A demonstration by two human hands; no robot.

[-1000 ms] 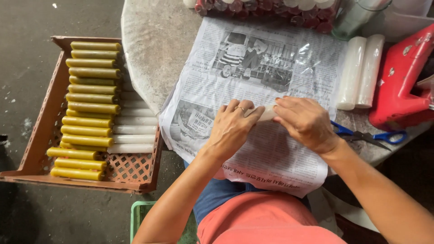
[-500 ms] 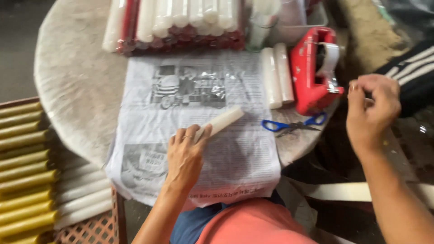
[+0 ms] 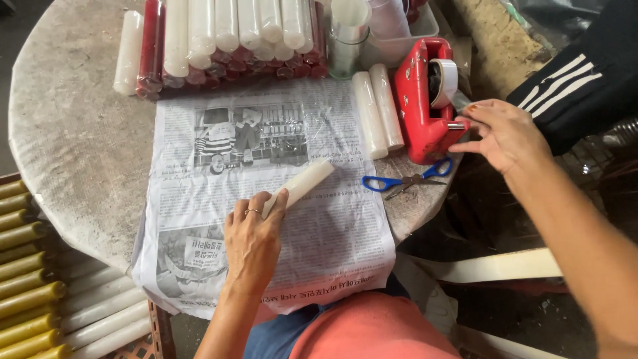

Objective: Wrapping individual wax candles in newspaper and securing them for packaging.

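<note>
Since half a second ago, the right hand (image 3: 505, 136) has been brought in from open air off the tabletop's right edge to the red tape dispenser (image 3: 425, 110), where its fingertips are now laid against the dispenser's front end; whether anything is pinched between them cannot be told. The left hand (image 3: 252, 236) has been kept on the white candle (image 3: 302, 185), its fingers curled over the candle's lower end so that end is covered, while the rest of the candle is left pointing up and to the right, beyond the grip. The candle is laid slantwise on a newspaper sheet (image 3: 199, 173) spread across the middle of the round stone tabletop (image 3: 73, 146), with the sheet's near edge hanging over the table's front edge. Blue-handled scissors (image 3: 405, 181) are seen just right of the sheet, near the right edge and just below the dispenser. Two white candles (image 3: 377, 113) are set side by side between sheet and dispenser. A stack of white and red candles (image 3: 219, 40) is ranged along the far edge. Bare stone is left open on the left side of the tabletop. Yellow candles (image 3: 23, 279) are lined up in a crate below the left edge.
</note>
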